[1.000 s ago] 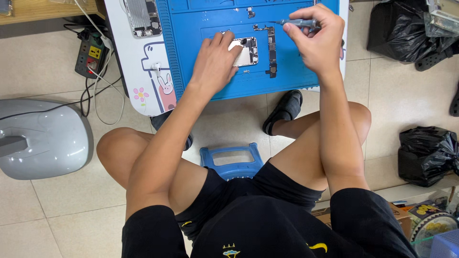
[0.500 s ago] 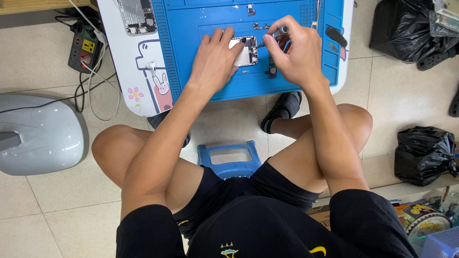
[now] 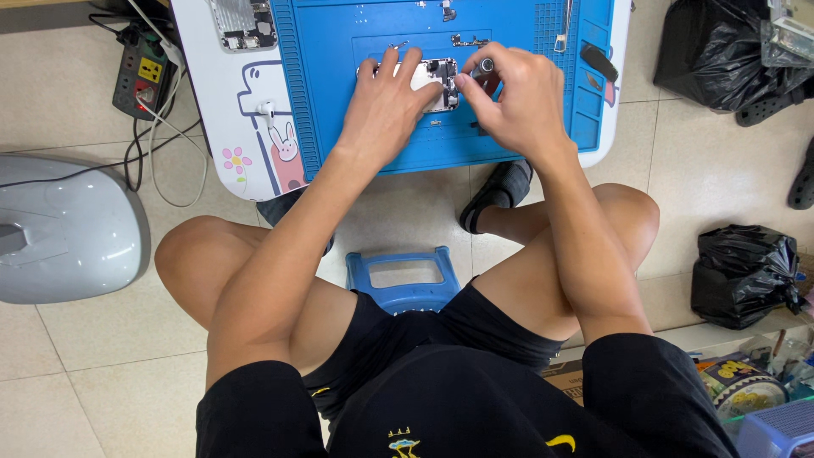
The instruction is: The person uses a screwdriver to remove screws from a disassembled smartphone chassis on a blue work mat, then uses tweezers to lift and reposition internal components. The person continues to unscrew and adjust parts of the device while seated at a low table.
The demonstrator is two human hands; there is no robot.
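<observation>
At the top centre of the frame, an opened phone [image 3: 434,80] lies on a blue work mat [image 3: 339,102] that covers a low white table [image 3: 212,119]. The left hand [image 3: 386,106] lies flat on the phone, fingers spread. The right hand [image 3: 513,97] pinches a small screwdriver [image 3: 482,68] against it. Below is a pale tiled floor [image 3: 76,373], with a blue stool [image 3: 403,276] under the person and black bags [image 3: 742,276] at the right.

Small phone-repair workspace, looks informal or home-based. Blue silicone repair mat [image 3: 365,127] on a low white table [image 3: 225,136], opened phone body [image 3: 243,23] with loose small parts, power strip [image 3: 140,72] on a tiled floor [image 3: 76,365]. Worker sits on a low blue plastic stool [image 3: 405,273], with black bags [image 3: 742,276] around.
</observation>
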